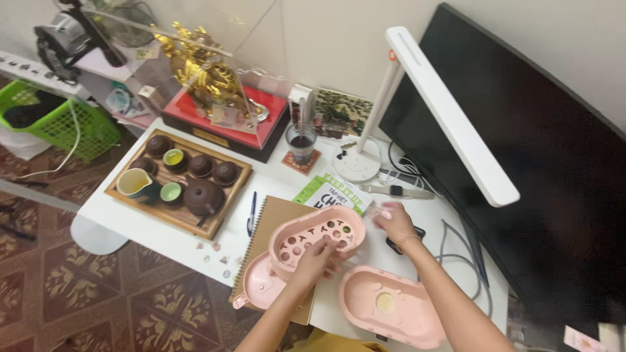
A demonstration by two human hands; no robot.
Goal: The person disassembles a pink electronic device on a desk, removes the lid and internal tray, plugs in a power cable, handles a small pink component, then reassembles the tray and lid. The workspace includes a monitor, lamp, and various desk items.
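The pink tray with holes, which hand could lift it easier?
Probably the left hand: it already rests on the pink tray with holes. The right hand is off to the side, above the white table.

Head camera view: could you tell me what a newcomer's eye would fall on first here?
Probably the pink perforated tray at the centre, which the left hand grips over a spiral notebook. A matching pink lid lies at its right. At the far left sits a wooden tea tray of brown cups.

Home desk: monitor (521,163), lamp (443,111), tea set (179,179)
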